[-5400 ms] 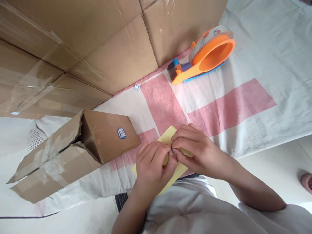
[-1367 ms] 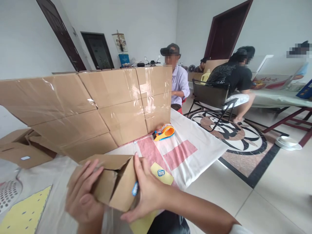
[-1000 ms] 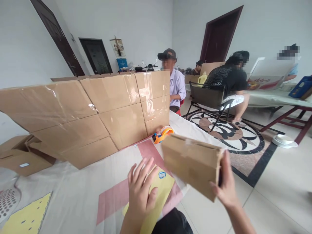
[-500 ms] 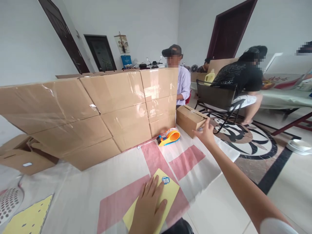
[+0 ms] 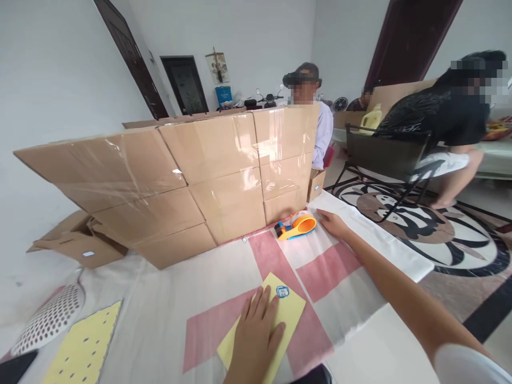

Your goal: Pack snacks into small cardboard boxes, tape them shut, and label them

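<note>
My left hand (image 5: 258,328) lies flat, fingers spread, on a sheet of yellow paper (image 5: 290,306) that bears a small blue-outlined label near its top corner. At the right, my right hand (image 5: 334,224) is held low over the tablecloth with its fingers stretched out and nothing in them. Just left of its fingertips sits an orange tape dispenser (image 5: 301,228) with blue parts. A small cardboard box (image 5: 316,185) with a white label stands farther back, partly hidden by the cardboard partition (image 5: 224,205).
A yellow spotted sheet (image 5: 86,346) and a white perforated fly swatter (image 5: 52,320) lie at the left. An open carton (image 5: 88,248) stands behind them. Across the partition sits a person (image 5: 323,130) in a cap; another person (image 5: 436,114) sits on a chair at the right.
My right hand has let go of the cardboard box and drawn toward the tape dispenser. The box is now farther back, by the partition's end. My left hand stays on the paper; the view has turned right.
</note>
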### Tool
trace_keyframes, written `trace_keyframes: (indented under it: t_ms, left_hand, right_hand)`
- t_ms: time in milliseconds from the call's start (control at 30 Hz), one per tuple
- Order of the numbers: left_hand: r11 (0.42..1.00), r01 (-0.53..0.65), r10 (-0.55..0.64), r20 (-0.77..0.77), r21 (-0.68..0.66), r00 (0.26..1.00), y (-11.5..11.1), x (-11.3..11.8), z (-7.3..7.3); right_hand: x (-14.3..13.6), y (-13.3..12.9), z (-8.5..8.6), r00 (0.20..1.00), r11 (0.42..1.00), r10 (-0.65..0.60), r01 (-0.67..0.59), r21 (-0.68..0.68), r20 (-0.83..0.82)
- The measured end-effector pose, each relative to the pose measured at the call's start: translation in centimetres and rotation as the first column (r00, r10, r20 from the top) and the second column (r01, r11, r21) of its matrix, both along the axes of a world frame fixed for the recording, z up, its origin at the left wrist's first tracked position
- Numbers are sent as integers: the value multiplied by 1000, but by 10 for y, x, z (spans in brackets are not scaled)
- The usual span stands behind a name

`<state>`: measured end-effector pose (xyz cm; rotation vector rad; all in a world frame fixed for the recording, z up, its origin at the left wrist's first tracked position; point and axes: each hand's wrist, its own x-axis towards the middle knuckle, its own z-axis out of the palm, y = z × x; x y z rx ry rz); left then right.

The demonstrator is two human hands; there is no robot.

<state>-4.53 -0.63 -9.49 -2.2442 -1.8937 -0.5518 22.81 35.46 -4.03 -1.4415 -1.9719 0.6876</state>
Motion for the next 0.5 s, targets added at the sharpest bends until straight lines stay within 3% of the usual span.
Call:
trace_keyframes:
  t_ms: [133,267,367,500]
  left_hand:
    - [996,62,-69,-122,-57,990,11,-22,12]
    - [997,-34,25,-125,-74,992,12,-55,25]
    - [989,-120,112,-87,-90,990,-1,-77,31]
    - [968,-226,225,-18,-108,974,-28,-110,36]
  right_hand:
    - [34,-64,-12,998,998,55,-55,11,8]
    - [53,-115,-17,998,998,56,-56,24,20]
    - [54,-133,-21,999,997,20,-22,71,33]
    - [50,-139,-19,998,998,-22,18,66,61]
